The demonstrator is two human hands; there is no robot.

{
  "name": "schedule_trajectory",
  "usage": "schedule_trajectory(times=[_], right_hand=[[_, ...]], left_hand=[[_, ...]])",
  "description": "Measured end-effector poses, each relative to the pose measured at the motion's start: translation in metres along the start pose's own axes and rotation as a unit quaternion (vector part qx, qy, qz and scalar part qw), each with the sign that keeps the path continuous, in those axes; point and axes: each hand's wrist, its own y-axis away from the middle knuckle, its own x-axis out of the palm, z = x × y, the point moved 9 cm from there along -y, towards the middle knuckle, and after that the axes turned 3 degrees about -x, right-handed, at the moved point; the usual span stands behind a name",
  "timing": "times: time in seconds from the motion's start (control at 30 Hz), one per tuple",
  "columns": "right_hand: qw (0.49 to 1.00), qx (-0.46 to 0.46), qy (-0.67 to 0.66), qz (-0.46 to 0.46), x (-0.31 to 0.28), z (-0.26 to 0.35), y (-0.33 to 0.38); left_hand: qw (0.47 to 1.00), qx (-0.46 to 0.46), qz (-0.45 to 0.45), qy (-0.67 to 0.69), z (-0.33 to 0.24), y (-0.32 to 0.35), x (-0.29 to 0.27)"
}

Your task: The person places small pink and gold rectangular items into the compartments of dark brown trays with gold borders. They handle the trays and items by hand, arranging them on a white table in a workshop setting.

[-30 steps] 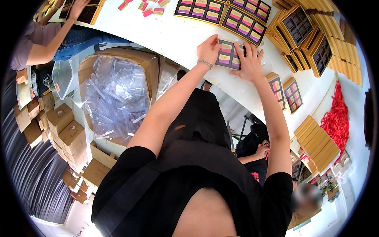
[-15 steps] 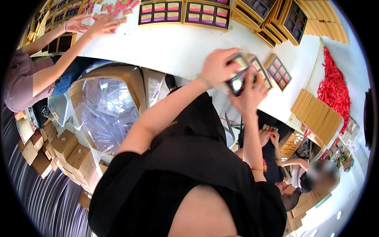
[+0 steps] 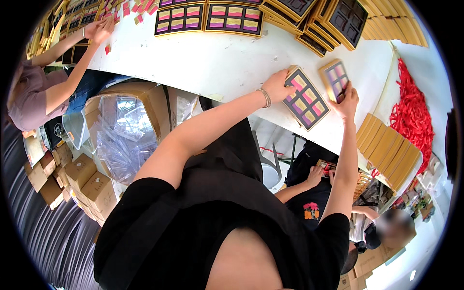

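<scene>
At right on the white worktop [image 3: 217, 72], my left hand [image 3: 279, 87] grips a gold-sided rectangular box [image 3: 304, 100] of pink-and-purple pieces [image 3: 308, 95], my right hand [image 3: 346, 102] a similar, blurred box [image 3: 328, 77] beside it, a positioning step, I judge, calling for level support.

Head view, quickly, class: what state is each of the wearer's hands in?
Left hand: closed, holding the filled box by its edge.
Right hand: closed, holding the blurred box by its lower end.
</scene>
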Motion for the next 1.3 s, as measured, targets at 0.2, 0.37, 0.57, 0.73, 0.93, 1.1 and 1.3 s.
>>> schedule_trajectory(times=[0.2,0.37,0.57,0.73,0.93,1.1,1.3], right_hand=[[0.895,-0.044,-0.438,-0.076,-0.077,0.05,0.057],[0.995,-0.073,-0.075,-0.007,-0.077,0.157,0.083],[0.992,-0.104,0.075,-0.006,-0.087,0.174,0.094],[0.941,-0.286,-0.165,-0.077,-0.117,0.324,0.085],[0.872,-0.427,-0.236,0.037,-0.079,0.482,0.069],[0.816,-0.473,-0.317,0.104,-0.026,0.595,0.067],[0.727,-0.593,-0.292,0.184,-0.015,0.741,0.121]], left_hand=[[0.989,-0.04,0.02,0.144,0.006,-0.008,0.013],[0.886,-0.172,0.033,0.429,0.01,-0.005,0.025],[0.909,0.173,-0.352,-0.144,0.056,0.121,-0.11],[0.727,-0.251,-0.54,-0.342,0.226,0.352,-0.35],[0.776,-0.354,-0.363,-0.376,0.361,0.358,-0.391],[0.813,-0.353,-0.29,-0.362,0.355,0.353,-0.407],[0.88,-0.092,-0.371,-0.284,0.276,0.438,-0.418]])
